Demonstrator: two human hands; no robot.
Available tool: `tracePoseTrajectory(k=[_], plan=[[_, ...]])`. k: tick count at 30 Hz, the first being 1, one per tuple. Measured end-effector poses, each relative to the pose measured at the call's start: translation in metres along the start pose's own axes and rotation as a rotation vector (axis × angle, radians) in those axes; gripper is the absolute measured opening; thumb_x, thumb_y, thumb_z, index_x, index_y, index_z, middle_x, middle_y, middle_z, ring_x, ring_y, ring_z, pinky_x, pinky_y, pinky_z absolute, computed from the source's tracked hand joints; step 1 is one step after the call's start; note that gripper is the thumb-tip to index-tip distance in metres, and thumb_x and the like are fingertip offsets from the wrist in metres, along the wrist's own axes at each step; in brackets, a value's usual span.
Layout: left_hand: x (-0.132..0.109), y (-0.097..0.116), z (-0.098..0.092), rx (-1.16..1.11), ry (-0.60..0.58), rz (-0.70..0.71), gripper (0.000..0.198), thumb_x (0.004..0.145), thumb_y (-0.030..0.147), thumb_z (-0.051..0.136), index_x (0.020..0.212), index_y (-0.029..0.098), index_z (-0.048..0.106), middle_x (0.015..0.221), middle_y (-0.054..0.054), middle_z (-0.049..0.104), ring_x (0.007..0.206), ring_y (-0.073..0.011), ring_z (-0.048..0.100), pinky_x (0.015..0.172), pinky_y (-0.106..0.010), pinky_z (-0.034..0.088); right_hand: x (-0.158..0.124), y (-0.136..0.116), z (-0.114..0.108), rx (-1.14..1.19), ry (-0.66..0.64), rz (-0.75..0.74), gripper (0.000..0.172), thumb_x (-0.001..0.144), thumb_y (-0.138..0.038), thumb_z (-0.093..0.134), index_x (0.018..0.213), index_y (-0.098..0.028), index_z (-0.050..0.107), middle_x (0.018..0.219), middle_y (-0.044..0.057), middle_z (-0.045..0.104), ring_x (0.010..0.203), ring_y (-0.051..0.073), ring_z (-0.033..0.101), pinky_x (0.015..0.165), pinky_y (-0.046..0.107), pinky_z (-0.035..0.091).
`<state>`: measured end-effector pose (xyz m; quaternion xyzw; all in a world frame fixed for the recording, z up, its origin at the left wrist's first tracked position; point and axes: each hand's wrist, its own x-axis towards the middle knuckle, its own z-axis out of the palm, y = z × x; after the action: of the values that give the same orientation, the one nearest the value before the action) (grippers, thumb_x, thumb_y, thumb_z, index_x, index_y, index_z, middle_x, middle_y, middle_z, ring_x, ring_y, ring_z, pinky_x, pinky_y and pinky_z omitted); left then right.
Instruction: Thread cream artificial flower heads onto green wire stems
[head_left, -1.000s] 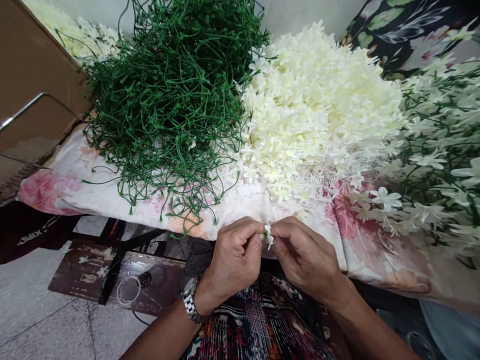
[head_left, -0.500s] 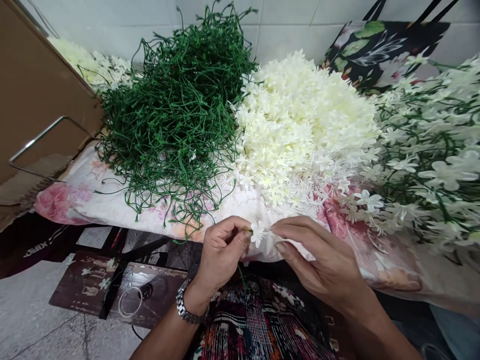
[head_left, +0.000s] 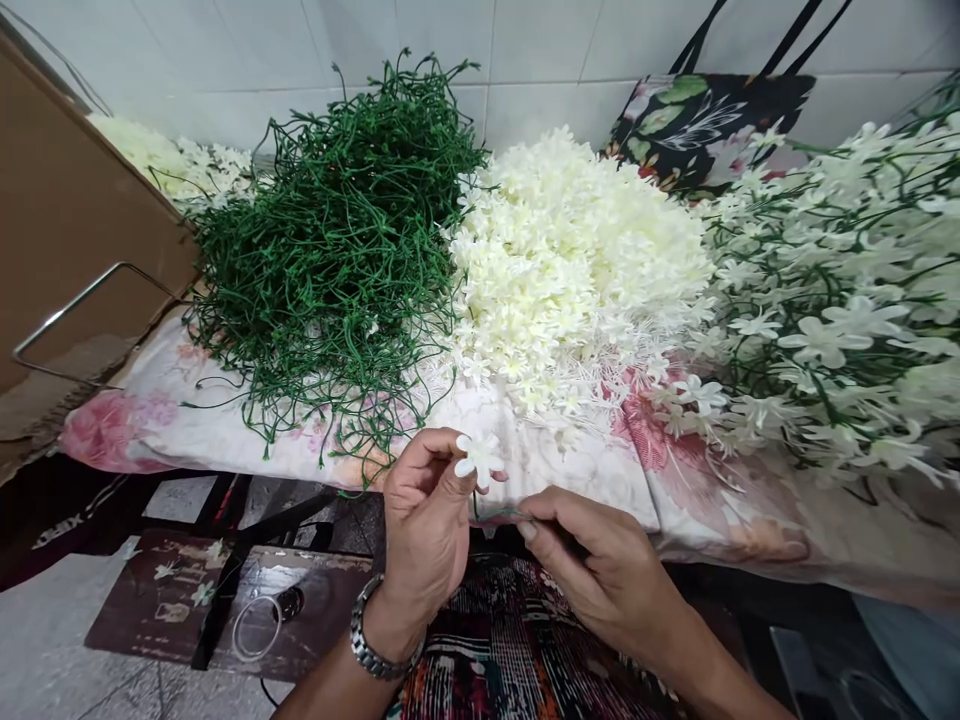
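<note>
My left hand point(head_left: 429, 510), with a metal watch on the wrist, pinches a white artificial flower point(head_left: 478, 456) upright between thumb and fingers. From below the flower a thin green stem point(head_left: 495, 513) runs to the right. Its far end sits in the pinch of my right hand point(head_left: 592, 565). Beyond my hands, a heap of green plastic stems point(head_left: 337, 230) lies on the left of the floral cloth point(head_left: 225, 430). Beside it is a pile of loose white blossoms point(head_left: 570, 270).
Stemmed white flowers point(head_left: 840, 330) fill the right side. A black floral bag point(head_left: 712, 125) leans against the tiled wall point(head_left: 540, 40). At left stand a cardboard box point(head_left: 82, 190) and a bent metal rod point(head_left: 67, 310). Below, a brown wooden board point(head_left: 307, 600) carries a clear ring point(head_left: 257, 620).
My left hand has turned the flower to face upward and shifted slightly left. My right hand has moved from beside the petals down to the stem's end. The camera view has shifted slightly.
</note>
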<state>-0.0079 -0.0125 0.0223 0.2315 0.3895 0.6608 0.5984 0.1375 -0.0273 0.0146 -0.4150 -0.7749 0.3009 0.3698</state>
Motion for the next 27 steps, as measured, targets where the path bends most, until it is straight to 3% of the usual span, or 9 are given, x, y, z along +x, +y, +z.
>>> tracePoseTrajectory(k=[3,6,9,12,18,22,24,27], plan=[[-0.004,0.001,-0.007,0.072,-0.067,-0.076,0.017,0.064,0.02,0.074,0.073,0.018,0.059,0.063,0.002,0.059,0.06,-0.0114,0.058,0.057,-0.021,0.045,0.003,0.005,-0.005,-0.15,0.005,-0.1,0.016,0.088,-0.013,0.045,0.089,-0.014,0.06,0.067,0.002,0.059,0.059,0.01,0.054,0.053,0.021,0.045],[-0.008,0.002,-0.013,0.248,-0.161,-0.122,0.007,0.069,0.016,0.066,0.071,0.016,0.059,0.067,0.001,0.056,0.065,-0.0114,0.053,0.062,-0.021,0.043,0.006,0.005,-0.009,-0.396,-0.06,-0.216,0.02,0.088,-0.01,0.043,0.082,-0.013,0.061,0.067,0.005,0.057,0.063,0.014,0.051,0.056,0.027,0.045],[-0.011,-0.002,-0.018,0.39,-0.226,-0.133,0.006,0.071,0.014,0.062,0.067,0.015,0.057,0.063,0.003,0.048,0.059,-0.0083,0.041,0.055,-0.018,0.035,0.01,0.0,-0.007,-0.51,-0.141,-0.285,0.021,0.087,-0.008,0.042,0.078,-0.013,0.06,0.067,0.005,0.055,0.063,0.016,0.047,0.056,0.03,0.043],[-0.013,-0.008,-0.021,0.417,-0.206,-0.129,0.008,0.073,0.016,0.062,0.068,0.016,0.055,0.059,0.005,0.042,0.054,-0.0073,0.033,0.05,-0.017,0.029,0.013,-0.003,-0.003,-0.407,-0.152,-0.247,0.02,0.087,-0.008,0.041,0.08,-0.011,0.06,0.066,0.005,0.053,0.062,0.016,0.046,0.055,0.028,0.042],[-0.015,-0.015,-0.02,0.389,-0.147,-0.095,0.012,0.077,0.025,0.063,0.069,0.016,0.059,0.056,0.005,0.043,0.052,-0.0073,0.033,0.048,-0.017,0.029,0.009,0.0,-0.007,-0.034,-0.143,-0.08,0.019,0.088,-0.01,0.041,0.096,-0.011,0.058,0.072,0.004,0.055,0.064,0.012,0.05,0.056,0.024,0.042],[-0.012,-0.017,-0.017,0.348,0.032,-0.022,0.009,0.073,0.023,0.066,0.07,0.017,0.061,0.052,0.006,0.04,0.049,-0.0071,0.033,0.045,-0.017,0.027,0.005,-0.001,-0.01,0.161,-0.107,0.036,0.018,0.089,-0.017,0.044,0.105,-0.016,0.054,0.072,0.0,0.057,0.061,0.009,0.053,0.056,0.021,0.044],[-0.01,-0.018,-0.017,0.349,0.066,0.014,0.007,0.075,0.023,0.064,0.072,0.018,0.061,0.051,0.007,0.039,0.048,-0.0072,0.032,0.044,-0.017,0.027,0.006,-0.001,-0.009,0.191,-0.102,0.023,0.015,0.088,-0.018,0.047,0.101,-0.017,0.056,0.071,-0.001,0.058,0.061,0.008,0.054,0.056,0.02,0.045],[-0.009,-0.017,-0.02,0.43,-0.042,0.02,0.005,0.079,0.023,0.06,0.076,0.019,0.062,0.054,0.006,0.04,0.05,-0.0078,0.032,0.047,-0.018,0.028,0.01,-0.001,-0.005,0.12,-0.014,-0.091,0.013,0.087,-0.012,0.046,0.092,-0.016,0.057,0.071,0.001,0.059,0.063,0.009,0.054,0.057,0.02,0.046]])
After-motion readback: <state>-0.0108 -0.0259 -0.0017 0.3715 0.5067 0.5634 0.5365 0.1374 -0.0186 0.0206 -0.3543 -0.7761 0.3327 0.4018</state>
